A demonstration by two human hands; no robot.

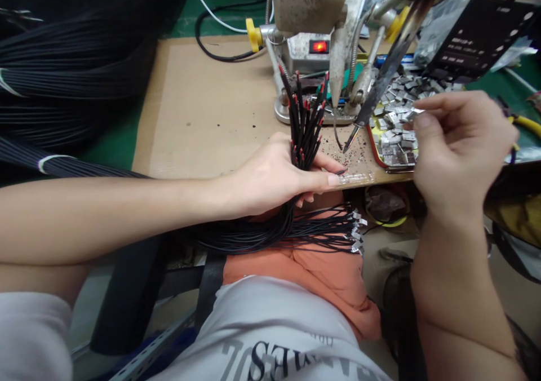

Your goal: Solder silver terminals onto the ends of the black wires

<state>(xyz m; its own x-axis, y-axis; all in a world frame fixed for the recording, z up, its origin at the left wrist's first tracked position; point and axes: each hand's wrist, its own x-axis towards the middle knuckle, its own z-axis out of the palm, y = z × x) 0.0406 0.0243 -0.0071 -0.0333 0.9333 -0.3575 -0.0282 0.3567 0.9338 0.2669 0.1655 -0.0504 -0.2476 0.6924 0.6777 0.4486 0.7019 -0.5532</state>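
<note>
Our left hand point(270, 178) grips wires point(305, 119) with terminals point(356, 231) below, red tips bare above; our right hand point(459, 150) pinches over the tray point(372, 144), its hold unclear.

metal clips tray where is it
In the head view, the red-rimmed tray of metal clips sits at the right of the bench, just beyond the right hand.
</note>
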